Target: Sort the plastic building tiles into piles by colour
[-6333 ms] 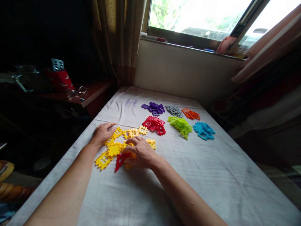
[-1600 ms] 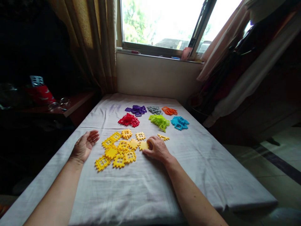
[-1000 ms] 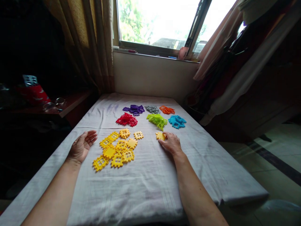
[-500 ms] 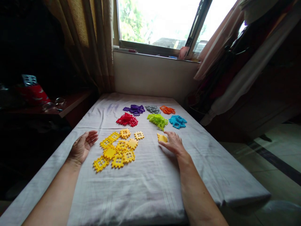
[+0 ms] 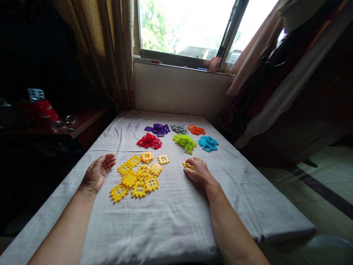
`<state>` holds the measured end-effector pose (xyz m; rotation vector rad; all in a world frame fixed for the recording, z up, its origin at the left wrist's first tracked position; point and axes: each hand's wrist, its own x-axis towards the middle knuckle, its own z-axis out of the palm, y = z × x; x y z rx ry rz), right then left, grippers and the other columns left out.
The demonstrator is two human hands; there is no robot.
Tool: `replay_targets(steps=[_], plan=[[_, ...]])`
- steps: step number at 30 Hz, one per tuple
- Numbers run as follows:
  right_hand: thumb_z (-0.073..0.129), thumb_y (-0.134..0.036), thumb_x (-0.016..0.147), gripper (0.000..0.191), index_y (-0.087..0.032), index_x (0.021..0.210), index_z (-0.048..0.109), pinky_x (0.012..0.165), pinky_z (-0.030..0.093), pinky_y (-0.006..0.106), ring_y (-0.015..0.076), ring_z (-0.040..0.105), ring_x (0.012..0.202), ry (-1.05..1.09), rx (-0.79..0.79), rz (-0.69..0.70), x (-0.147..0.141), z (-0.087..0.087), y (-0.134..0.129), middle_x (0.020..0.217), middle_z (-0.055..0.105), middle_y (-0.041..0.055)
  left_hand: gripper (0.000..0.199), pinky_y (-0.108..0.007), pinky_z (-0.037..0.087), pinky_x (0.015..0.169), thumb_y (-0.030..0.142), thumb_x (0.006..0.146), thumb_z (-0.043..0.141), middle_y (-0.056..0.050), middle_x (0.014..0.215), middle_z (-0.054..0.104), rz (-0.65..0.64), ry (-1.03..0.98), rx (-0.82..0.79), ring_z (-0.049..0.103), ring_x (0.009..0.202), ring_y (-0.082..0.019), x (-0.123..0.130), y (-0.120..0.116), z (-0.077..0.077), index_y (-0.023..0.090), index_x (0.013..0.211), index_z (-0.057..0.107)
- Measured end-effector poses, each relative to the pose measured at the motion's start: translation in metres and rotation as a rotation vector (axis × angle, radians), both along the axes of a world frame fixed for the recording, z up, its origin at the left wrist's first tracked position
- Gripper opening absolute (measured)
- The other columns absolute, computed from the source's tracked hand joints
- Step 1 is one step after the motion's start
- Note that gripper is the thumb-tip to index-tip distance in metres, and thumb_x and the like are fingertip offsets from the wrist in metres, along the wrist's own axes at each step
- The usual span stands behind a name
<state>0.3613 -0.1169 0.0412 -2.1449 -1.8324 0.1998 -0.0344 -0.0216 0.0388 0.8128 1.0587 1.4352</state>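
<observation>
My right hand [image 5: 198,170] bends its fingers over a yellow toothed building tile [image 5: 187,165] on the cloth, gripping it. Much of that tile is hidden under the fingers. Palm turned inward, my left hand [image 5: 97,171] holds nothing, with its fingers stretched out. Between the hands, nearer the left one, lies a loose spread of yellow building tiles [image 5: 129,179], some with window-like openings and some solid. One pale yellow window tile [image 5: 163,159] lies a little apart on the right side of that spread.
Farther back are piles of red [image 5: 149,141], purple [image 5: 157,129], grey [image 5: 179,129], orange [image 5: 196,130], lime green [image 5: 185,142] and blue tiles [image 5: 208,143]. A white cloth [image 5: 165,228] covers the table. A side table [image 5: 82,123] stands left; clothes [image 5: 264,106] hang right.
My right hand has come slightly left and lower, and its fingers have curled over the yellow tile, which shows less now. My left hand has stayed almost still.
</observation>
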Motion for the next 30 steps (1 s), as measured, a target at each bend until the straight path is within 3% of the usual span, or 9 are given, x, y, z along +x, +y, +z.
replay_targets(steps=[5,9,11,15,18,23,30], plan=[[0.060,-0.029,0.087,0.020,-0.026,0.102,0.072,0.090,0.041,0.031,0.0198,0.060,0.104,0.049,0.060,-0.082,0.003,-0.007,0.004,0.109,0.070,0.0047,0.018,-0.035,0.057,0.087,0.036,0.075,0.066,-0.006,0.091,0.075,-0.007,0.010,0.017,0.069,0.092,-0.021,0.000,0.001,-0.002,0.019,0.082,0.071],[0.054,-0.032,0.092,0.024,-0.024,0.106,0.072,0.094,0.041,0.033,0.0218,0.059,0.109,0.020,0.122,-0.119,-0.007,-0.003,0.009,0.116,0.068,0.0073,0.018,-0.032,0.057,0.084,0.035,0.075,0.067,-0.005,0.091,0.076,0.000,-0.007,-0.002,0.069,0.089,-0.019,0.001,0.001,-0.002,0.019,0.081,0.072],[0.054,-0.033,0.092,0.028,-0.024,0.113,0.070,0.098,0.040,0.036,0.0234,0.056,0.116,-0.018,0.156,-0.061,-0.021,0.002,0.015,0.123,0.066,0.0084,0.017,-0.031,0.057,0.084,0.034,0.075,0.067,-0.005,0.090,0.076,-0.002,-0.006,-0.010,0.069,0.088,-0.018,0.001,0.001,-0.001,0.019,0.081,0.072],[0.061,-0.032,0.086,0.045,-0.025,0.131,0.060,0.109,0.033,0.041,0.0262,0.044,0.132,-0.067,0.113,0.217,-0.057,0.005,0.031,0.142,0.055,0.0066,0.016,-0.031,0.058,0.082,0.033,0.075,0.067,-0.005,0.090,0.076,0.004,-0.001,-0.014,0.069,0.088,-0.018,0.001,0.000,0.000,0.019,0.081,0.072],[0.059,-0.027,0.085,0.048,-0.027,0.133,0.058,0.109,0.032,0.041,0.0254,0.042,0.135,-0.061,0.060,0.275,-0.073,0.001,0.041,0.144,0.054,0.0037,0.017,-0.030,0.058,0.081,0.034,0.074,0.067,-0.005,0.091,0.076,0.010,-0.002,-0.015,0.069,0.088,-0.018,0.001,0.000,0.000,0.020,0.081,0.073],[0.059,-0.034,0.088,0.027,-0.026,0.112,0.068,0.099,0.039,0.036,0.0226,0.056,0.116,-0.045,0.096,0.242,-0.076,-0.003,0.041,0.120,0.068,0.0045,0.018,-0.032,0.057,0.085,0.036,0.074,0.067,-0.005,0.093,0.076,-0.002,0.026,-0.010,0.069,0.091,-0.019,0.000,0.001,-0.002,0.020,0.081,0.073],[0.065,-0.039,0.085,0.031,-0.024,0.112,0.067,0.096,0.038,0.036,0.0242,0.057,0.109,0.020,0.206,0.041,-0.054,-0.003,0.025,0.115,0.068,0.0082,0.019,-0.035,0.057,0.088,0.036,0.074,0.067,-0.006,0.093,0.076,0.001,0.047,0.005,0.069,0.094,-0.022,0.000,0.002,-0.003,0.020,0.082,0.072]])
